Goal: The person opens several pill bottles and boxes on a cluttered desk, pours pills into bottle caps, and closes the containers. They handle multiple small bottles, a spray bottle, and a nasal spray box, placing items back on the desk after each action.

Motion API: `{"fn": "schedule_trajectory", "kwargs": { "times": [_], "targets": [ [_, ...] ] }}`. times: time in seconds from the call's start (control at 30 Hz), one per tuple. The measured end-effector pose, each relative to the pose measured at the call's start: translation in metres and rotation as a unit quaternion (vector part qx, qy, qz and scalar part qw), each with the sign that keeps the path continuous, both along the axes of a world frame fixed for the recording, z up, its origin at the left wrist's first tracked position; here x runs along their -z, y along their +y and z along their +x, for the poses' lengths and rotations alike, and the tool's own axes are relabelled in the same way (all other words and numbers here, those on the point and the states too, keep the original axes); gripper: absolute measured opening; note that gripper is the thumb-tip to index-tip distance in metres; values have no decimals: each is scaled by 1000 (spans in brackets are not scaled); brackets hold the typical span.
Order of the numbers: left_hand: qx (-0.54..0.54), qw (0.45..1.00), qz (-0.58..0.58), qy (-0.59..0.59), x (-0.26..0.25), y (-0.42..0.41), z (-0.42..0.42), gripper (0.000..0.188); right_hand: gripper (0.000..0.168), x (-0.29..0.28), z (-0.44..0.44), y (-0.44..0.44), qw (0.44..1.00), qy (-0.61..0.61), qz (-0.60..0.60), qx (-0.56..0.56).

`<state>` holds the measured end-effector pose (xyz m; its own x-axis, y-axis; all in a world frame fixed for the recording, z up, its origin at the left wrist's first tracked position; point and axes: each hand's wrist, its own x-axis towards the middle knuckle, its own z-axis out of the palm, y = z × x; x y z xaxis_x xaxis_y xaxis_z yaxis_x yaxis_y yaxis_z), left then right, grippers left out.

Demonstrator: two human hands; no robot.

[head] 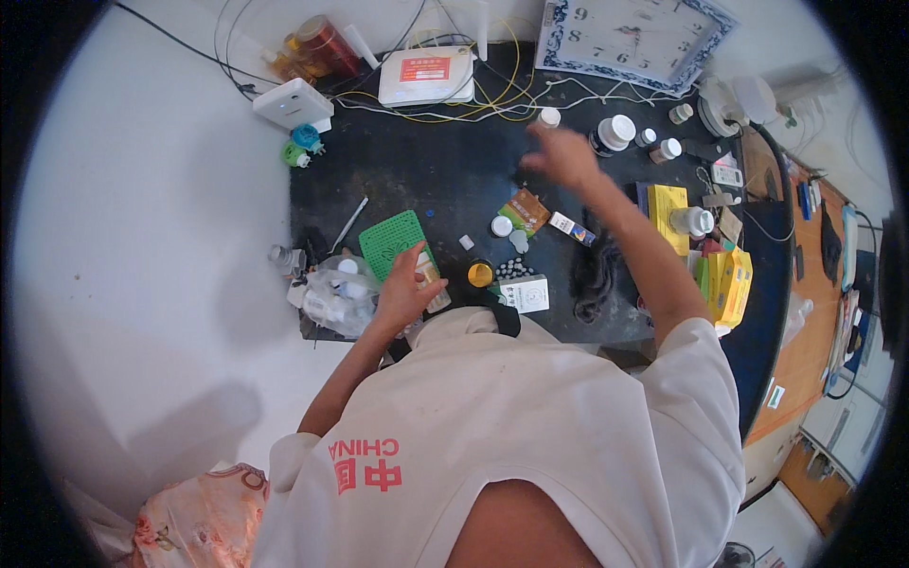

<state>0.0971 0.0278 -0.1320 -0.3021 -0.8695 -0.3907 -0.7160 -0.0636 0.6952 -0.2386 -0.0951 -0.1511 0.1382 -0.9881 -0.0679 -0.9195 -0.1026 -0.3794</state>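
My left hand (406, 292) is at the front left of the dark table, its thumb across a small bottle with a pale label (437, 302). Beside it lies a green perforated plastic basket or mat (387, 238). My right hand (564, 156) reaches over the back of the table, slightly blurred, with fingers apart and nothing visible in them. Just beyond its fingers stands a white-capped bottle (549, 117), partly hidden by the hand; contact cannot be told. Between the hands are an amber round container (480, 273), a white round lid (501, 226) and a brown-and-green packet (525, 211).
Several white-capped bottles, one large (615, 135), stand at the back right. A white router (426, 74) with loose cables and a wall clock (632, 42) are at the back. Yellow boxes (667, 216) are on the right; a clear plastic bag (334, 305) lies front left.
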Motion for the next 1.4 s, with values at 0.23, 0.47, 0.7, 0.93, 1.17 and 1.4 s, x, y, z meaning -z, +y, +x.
{"fn": "schedule_trajectory", "kwargs": {
  "times": [0.23,0.47,0.7,0.93,1.17,1.4],
  "targets": [
    [25,999,-23,30,-4,-9,-14,70,45,14,67,82,986,11,118,-116],
    [26,987,-103,120,-36,-25,-37,67,31,-50,45,94,779,-579,229,72],
    [4,968,-95,233,-94,-29,-54,64,28,-115,24,125,792,-601,101,34],
    [27,952,-77,296,-126,-27,-62,63,34,-168,-4,147,785,-619,-16,3],
    [95,936,-79,331,-159,-16,-76,69,33,-182,13,156,796,-604,-25,-21],
    [194,901,-321,219,-172,-2,-105,55,29,-188,36,171,845,-534,-38,2]
  ]
}}
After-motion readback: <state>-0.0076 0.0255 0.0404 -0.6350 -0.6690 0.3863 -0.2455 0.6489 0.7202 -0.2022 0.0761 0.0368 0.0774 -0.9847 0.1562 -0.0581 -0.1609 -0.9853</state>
